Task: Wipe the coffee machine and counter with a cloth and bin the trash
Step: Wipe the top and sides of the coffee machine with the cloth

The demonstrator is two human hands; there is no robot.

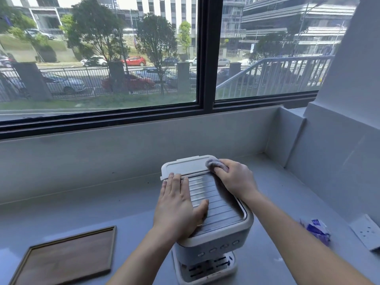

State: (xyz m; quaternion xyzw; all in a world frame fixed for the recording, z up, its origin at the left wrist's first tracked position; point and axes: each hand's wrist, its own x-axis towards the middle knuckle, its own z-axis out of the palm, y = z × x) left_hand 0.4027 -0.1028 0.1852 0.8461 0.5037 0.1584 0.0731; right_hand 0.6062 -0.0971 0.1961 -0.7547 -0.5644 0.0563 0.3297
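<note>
A white coffee machine (218, 204) with a ribbed metal top stands on the grey counter (102, 208). My left hand (176, 204) lies flat on the left side of the machine's top, fingers spread, holding nothing. My right hand (234, 177) presses a small grey cloth (216, 164) against the back right corner of the top, by the white lid. A crumpled blue and white wrapper (316, 229) lies on the counter to the right of the machine, beyond my right forearm.
A dark wooden tray (67, 258) lies on the counter at the front left. A white wall socket plate (368, 233) sits at the far right. A raised backsplash and a large window run behind the counter, and a wall closes off the right side.
</note>
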